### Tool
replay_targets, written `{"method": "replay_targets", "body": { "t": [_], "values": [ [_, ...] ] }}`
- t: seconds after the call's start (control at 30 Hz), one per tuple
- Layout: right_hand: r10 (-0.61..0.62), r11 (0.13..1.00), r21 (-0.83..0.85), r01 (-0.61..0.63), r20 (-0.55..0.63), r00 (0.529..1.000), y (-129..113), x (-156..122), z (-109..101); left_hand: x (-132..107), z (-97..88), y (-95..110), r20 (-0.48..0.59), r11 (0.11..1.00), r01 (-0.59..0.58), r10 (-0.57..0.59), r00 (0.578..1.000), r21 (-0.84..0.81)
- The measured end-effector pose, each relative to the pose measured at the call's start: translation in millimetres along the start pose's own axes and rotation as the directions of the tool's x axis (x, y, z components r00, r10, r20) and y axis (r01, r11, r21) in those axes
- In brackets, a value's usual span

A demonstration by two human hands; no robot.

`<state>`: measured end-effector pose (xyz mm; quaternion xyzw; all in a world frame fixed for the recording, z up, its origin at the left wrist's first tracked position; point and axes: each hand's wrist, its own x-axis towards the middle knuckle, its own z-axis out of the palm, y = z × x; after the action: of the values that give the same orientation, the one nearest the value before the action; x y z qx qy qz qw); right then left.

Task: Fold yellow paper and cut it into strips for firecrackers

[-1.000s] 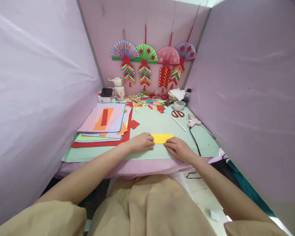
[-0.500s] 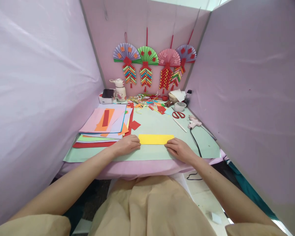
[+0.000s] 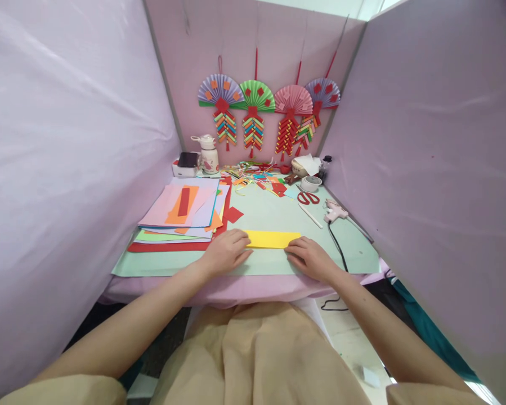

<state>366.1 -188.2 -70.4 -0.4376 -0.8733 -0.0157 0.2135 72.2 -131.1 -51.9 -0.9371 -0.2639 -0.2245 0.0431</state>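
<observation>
A yellow paper strip lies crosswise near the front of the table, in front of me. My left hand rests over its left end, fingers stretched flat on the paper and the thumb spread away below. The strip's right end is held by my right hand, with fingertips at the corner and thumb close to the lower edge. Both hands partly cover the ends, so whether the paper is folded there cannot be made out.
Coloured paper sheets are stacked at left, a red paper square beside them. On the right lie red-handled scissors, a white pen and a glue gun with its cord. Paper scraps and a bottle stand behind.
My left hand has slid right, further over the strip's left end, and its thumb has opened away from the fingers. My right hand stays at the right end. The view has shifted slightly.
</observation>
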Motion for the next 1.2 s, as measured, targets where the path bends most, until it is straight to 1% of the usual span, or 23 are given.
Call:
{"method": "replay_targets", "body": {
  "t": [0.1,0.17,0.2,0.27,0.33,0.37,0.47,0.57,0.7,0.8,0.87,0.93,1.07,1.13,1.2],
  "values": [
    [0.054,0.998,-0.017,-0.056,-0.077,0.996,-13.3,8.4,-1.0,22.6,10.9,31.2,0.076,0.995,0.096,-0.097,0.992,0.01],
    [0.084,0.996,-0.002,-0.085,-0.117,0.99,-23.3,15.9,3.9,34.6,21.8,46.8,0.127,0.986,0.168,-0.168,0.978,0.013],
    [0.099,0.995,0.003,-0.099,-0.101,0.99,-27.5,19.3,8.3,38.7,27.6,52.1,0.157,0.978,0.207,-0.208,0.966,0.018],
    [0.128,0.992,-0.01,-0.128,-0.028,0.991,-33.0,23.9,19.7,42.5,38.6,57.1,0.249,0.96,0.279,-0.279,0.927,0.034],
    [0.16,0.987,-0.046,-0.157,0.068,0.985,-34.5,24.8,31.0,41.8,46.9,56.2,0.344,0.948,0.313,-0.311,0.886,0.051],
    [0.176,0.983,-0.064,-0.17,0.108,0.978,-34.0,24.0,35.2,40.5,49.6,54.5,0.379,0.948,0.313,-0.309,0.872,0.054],
    [0.206,0.977,-0.091,-0.193,0.179,0.962,-28.8,17.9,38.5,35.7,52.5,48.3,0.411,0.949,0.311,-0.305,0.859,0.054],
    [0.27,0.96,-0.125,-0.25,0.196,0.943,-18.6,8.2,32.1,31.1,51.6,42.5,0.401,0.936,0.347,-0.339,0.851,0.056],
    [0.395,0.912,-0.189,-0.364,0.169,0.903,-1.4,-4.9,24.8,27.1,51.6,35.0,0.354,0.921,0.383,-0.383,0.853,0.073],
    [0.405,0.907,-0.2,-0.372,0.161,0.9,5.4,-9.1,23.6,26.1,51.6,33.3,0.333,0.912,0.402,-0.404,0.852,0.079],
    [0.388,0.912,-0.202,-0.356,0.149,0.909,4.8,-10.6,23.2,23.6,50.4,37.1,0.308,0.911,0.404,-0.41,0.859,0.085],
    [0.354,0.922,-0.205,-0.328,0.103,0.93,0.8,-14.0,23.0,17.7,47.8,45.5,0.26,0.911,0.399,-0.412,0.873,0.103],
    [0.219,0.954,-0.193,-0.231,-0.081,0.972,-10.2,-28.9,23.7,1.7,39.9,67.5,0.13,0.912,0.381,-0.401,0.907,0.155],
    [0.143,0.969,-0.178,-0.171,-0.161,0.976,-13.7,-36.2,23.1,-2.7,35.8,73.6,0.087,0.927,0.342,-0.357,0.93,0.155],
    [0.095,0.978,-0.163,-0.131,-0.211,0.973,-15.3,-39.5,20.3,-2.9,32.4,74.1,0.061,0.953,0.268,-0.278,0.959,0.14]
  ]
}}
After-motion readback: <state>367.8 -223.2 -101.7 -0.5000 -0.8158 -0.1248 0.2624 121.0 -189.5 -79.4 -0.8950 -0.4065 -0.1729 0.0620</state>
